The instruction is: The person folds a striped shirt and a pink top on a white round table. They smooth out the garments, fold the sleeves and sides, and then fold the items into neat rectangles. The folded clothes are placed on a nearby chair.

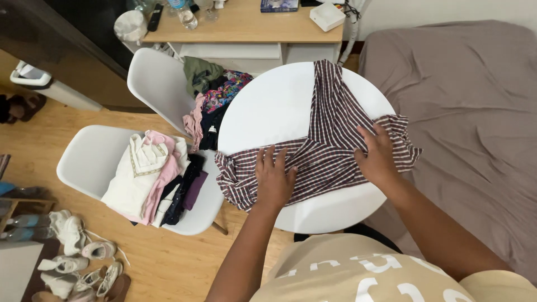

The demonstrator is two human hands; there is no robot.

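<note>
pressed flat with fingers spread, the left hand pins the striped shirt to the round white table so that it cannot slide, while its bunched edge is held down under the right hand.

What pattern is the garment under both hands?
Dark maroon with thin white stripes, the garment shows best in the head view.

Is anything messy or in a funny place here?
Yes. Shoes lie scattered on the floor, and an unfolded heap of clothes spills off the far white chair. The striped shirt under both hands is rumpled.
</note>
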